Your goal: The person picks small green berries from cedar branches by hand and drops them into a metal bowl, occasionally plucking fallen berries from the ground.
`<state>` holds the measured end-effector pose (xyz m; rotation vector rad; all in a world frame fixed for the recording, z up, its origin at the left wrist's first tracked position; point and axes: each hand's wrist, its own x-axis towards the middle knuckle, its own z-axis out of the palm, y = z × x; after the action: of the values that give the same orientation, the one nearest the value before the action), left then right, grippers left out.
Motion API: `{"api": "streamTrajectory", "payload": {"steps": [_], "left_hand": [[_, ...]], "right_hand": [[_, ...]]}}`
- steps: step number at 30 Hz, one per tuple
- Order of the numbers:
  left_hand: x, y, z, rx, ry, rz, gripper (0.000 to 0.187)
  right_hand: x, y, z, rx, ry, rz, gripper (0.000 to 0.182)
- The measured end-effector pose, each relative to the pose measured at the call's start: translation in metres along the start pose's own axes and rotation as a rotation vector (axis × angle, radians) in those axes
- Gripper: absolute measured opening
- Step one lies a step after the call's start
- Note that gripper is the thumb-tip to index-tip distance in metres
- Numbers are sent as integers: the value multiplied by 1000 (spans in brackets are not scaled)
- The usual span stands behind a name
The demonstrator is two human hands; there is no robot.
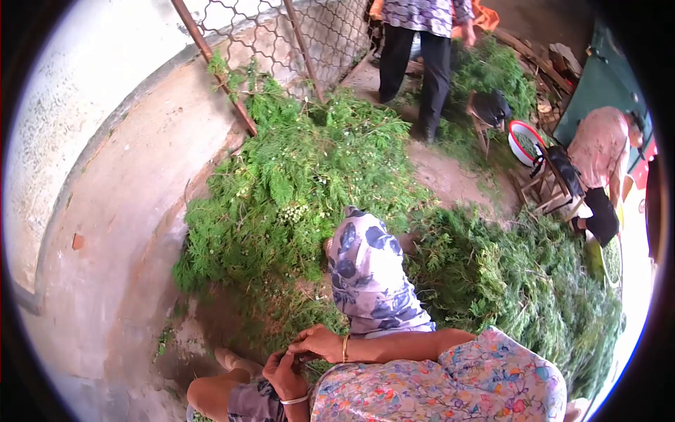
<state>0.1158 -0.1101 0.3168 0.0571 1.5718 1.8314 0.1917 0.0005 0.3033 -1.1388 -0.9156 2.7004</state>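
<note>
Both hands are close together at the bottom centre, above the lap and beside the green foliage. My left hand [285, 378], with a silver bracelet on its wrist, has its fingers pinched together. Its fingertips meet those of my right hand [318, 343], which wears a gold bracelet and is also closed in a pinch. Whatever lies between the fingertips is too small to make out. Just beyond the hands, a large heap of cut green branches [309, 169] with small pale cones or berries covers the ground. A patterned trouser knee [369, 260] rises in front of it.
A second heap of branches [520, 295] lies at the right. One person [422, 63] stands at the top; another [598, 155] bends at the right near a red-rimmed basin [524, 143] and a wooden chair [552, 186]. Wire fencing [281, 35] and a wall [91, 63] border the left.
</note>
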Motion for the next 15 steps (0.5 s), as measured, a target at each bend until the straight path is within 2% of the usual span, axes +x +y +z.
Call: {"api": "streamTrajectory", "payload": {"steps": [7,10,12,15], "left_hand": [[-1,-1,9,-145,-48,24,10],[0,6,1,-244,-92,-90,10],[4,6,-11,-250,-244,-196,11],[5,4,-17,-223,-226,-234,12]], "right_hand": [[8,5,-4,-21,26,-69,19],[5,1,-5,-128,-5,-159,21],[-3,-5,-4,-277,-9,-173,22],[-11,-13,0,-392,6,-199,22]]}}
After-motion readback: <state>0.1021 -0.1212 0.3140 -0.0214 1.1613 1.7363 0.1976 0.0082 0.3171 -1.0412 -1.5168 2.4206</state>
